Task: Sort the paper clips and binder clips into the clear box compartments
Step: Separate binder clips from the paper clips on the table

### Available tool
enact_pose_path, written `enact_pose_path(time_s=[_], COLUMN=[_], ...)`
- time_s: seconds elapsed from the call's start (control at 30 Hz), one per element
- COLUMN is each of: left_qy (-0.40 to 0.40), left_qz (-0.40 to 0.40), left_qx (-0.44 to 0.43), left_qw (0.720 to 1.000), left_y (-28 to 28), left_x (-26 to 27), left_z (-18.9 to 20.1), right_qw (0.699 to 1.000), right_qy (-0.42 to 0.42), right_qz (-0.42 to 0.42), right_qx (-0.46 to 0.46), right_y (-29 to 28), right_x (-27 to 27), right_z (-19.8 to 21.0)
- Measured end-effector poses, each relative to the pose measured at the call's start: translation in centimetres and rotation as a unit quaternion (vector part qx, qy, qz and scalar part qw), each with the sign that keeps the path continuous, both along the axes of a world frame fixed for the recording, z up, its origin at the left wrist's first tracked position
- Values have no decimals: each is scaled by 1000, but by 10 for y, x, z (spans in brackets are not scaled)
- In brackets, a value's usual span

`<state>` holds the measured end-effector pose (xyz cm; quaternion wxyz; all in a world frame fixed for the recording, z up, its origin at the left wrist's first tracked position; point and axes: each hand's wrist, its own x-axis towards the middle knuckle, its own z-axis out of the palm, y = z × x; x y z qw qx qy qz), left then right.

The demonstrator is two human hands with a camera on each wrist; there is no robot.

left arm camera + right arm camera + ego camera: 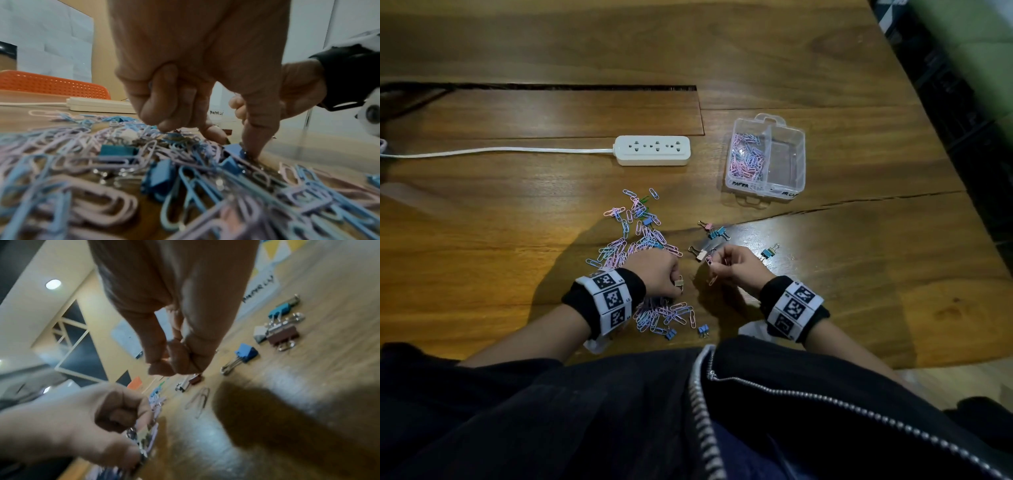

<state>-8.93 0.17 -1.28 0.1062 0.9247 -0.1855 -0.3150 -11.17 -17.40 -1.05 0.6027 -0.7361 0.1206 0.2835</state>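
My left hand (661,274) hovers low over the mixed pile of pink and blue paper clips (635,240), fingers curled, pinching a small beige binder clip (679,283). In the left wrist view its fingertips (252,149) reach down among blue binder clips (160,177). My right hand (734,263) is just to the right, fingertips (174,365) pinched together on what looks like a pink paper clip (710,259). The clear box (803,161) stands at the far right; its left compartment holds paper clips, and its right compartment looks bare.
Loose binder clips lie by my right hand: a beige one (698,253), a blue cluster (717,233) and another pair (770,252). One paper clip (199,400) lies alone on the wood. A white power strip (653,150) sits behind the pile. The table edge runs along my body.
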Motion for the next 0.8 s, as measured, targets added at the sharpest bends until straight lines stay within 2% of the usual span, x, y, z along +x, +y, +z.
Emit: enact_pose_path(time_s=[0.1, 0.23, 0.27, 0.33, 0.43, 0.5, 0.63, 0.7, 0.8], left_qy=[29, 84, 80, 26, -70, -83, -37, -35, -85], left_qz=[31, 108, 112, 78, 4, -7, 21, 21, 12], left_qx=[-37, -169, -178, -126, 1, 48, 30, 7, -36], left_qw=[998, 976, 974, 989, 998, 995, 999, 999, 996], left_y=[-5, -11, -11, -11, -10, -11, -13, -13, -13], left_x=[2, 6, 7, 6, 1, -1, -4, -5, -6], left_z=[4, 8, 9, 8, 6, 3, -4, -5, -4], right_qw=[994, 992, 991, 991, 998, 996, 947, 936, 923], right_qy=[40, 65, 69, 76, 52, 1, -101, -117, -114], right_qz=[-44, -50, -57, -77, -41, 28, 153, 166, 195], right_qx=[88, 100, 97, 84, 1, -83, -265, -289, -312], right_y=[-4, -6, -6, -4, -2, 0, 3, 3, 1], right_x=[1, 0, -1, -2, -5, -8, -13, -13, -12], right_z=[2, 6, 7, 8, 3, 1, 5, 6, 6])
